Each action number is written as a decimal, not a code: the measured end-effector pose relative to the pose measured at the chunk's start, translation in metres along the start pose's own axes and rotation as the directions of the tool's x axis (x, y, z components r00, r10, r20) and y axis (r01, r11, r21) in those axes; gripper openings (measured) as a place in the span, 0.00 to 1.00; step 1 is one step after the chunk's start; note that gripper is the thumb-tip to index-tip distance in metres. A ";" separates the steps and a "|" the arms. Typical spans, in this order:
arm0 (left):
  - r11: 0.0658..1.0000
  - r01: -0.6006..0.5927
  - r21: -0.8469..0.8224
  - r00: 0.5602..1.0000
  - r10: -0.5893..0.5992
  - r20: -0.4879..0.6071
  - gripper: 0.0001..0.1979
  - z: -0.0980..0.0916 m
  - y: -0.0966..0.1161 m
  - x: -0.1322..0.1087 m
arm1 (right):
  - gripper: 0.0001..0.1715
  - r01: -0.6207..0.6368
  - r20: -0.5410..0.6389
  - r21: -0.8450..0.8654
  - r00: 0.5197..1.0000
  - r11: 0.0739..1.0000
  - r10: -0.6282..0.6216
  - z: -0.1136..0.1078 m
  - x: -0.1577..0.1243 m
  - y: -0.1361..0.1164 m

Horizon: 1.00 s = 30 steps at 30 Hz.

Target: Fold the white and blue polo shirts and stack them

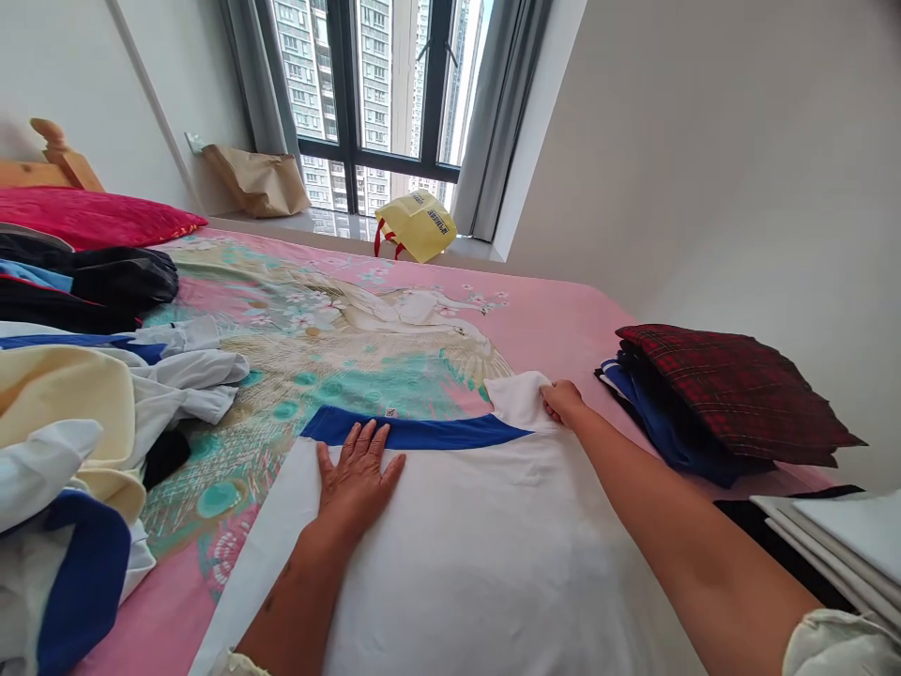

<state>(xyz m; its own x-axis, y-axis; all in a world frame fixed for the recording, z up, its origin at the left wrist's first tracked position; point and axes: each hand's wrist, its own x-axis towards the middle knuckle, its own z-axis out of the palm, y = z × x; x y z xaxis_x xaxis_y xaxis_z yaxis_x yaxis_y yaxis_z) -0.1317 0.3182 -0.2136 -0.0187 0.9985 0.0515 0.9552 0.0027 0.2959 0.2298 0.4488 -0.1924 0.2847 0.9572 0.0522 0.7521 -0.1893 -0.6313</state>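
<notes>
The white shirt (479,554) with its blue collar band (415,433) lies spread flat on the pink bedspread (563,319) in front of me. My left hand (357,467) presses on it, palm down and fingers splayed, while my right hand (561,401) pinches its folded white corner. Folded plaid and blue clothes (725,399) sit stacked to the right, a loose laundry heap (84,422) to the left.

We look forward and down from head height across the bed (563,319) toward the window (380,94), our left hand (358,469) and right hand (563,402) close below
</notes>
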 end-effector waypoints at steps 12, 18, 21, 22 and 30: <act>0.991 -0.119 -0.054 0.964 0.102 -0.244 0.19 -0.013 0.007 -0.001 | 0.29 0.654 0.327 -0.085 0.731 0.752 -0.599 0.011 -0.154 -0.040; 0.977 -0.210 -0.027 0.978 0.210 0.003 0.22 -0.017 -0.013 0.003 | 0.37 0.421 0.382 -0.489 0.891 0.764 -0.246 -0.012 -0.140 0.028; 0.997 -0.059 0.053 0.998 0.059 0.000 0.34 -0.009 -0.028 0.009 | 0.38 0.181 0.229 -0.610 0.972 0.771 -0.047 -0.029 -0.104 0.059; 0.997 -0.043 0.067 0.999 0.043 -0.001 0.35 -0.006 -0.031 0.011 | 0.38 0.135 0.201 -0.628 0.980 0.767 -0.008 -0.031 -0.100 0.062; 0.995 -0.057 0.080 0.998 0.060 -0.035 0.36 0.001 -0.034 0.013 | 0.45 0.275 0.293 -0.585 0.949 0.763 -0.117 -0.030 -0.144 0.052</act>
<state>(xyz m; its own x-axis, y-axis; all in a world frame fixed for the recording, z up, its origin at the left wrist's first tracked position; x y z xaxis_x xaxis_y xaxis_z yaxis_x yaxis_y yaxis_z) -0.1641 0.3311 -0.2240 0.0286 0.9943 0.1026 0.9753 -0.0502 0.2152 0.2457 0.2944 -0.2094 0.0076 0.9946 -0.1032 0.9999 -0.0091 -0.0144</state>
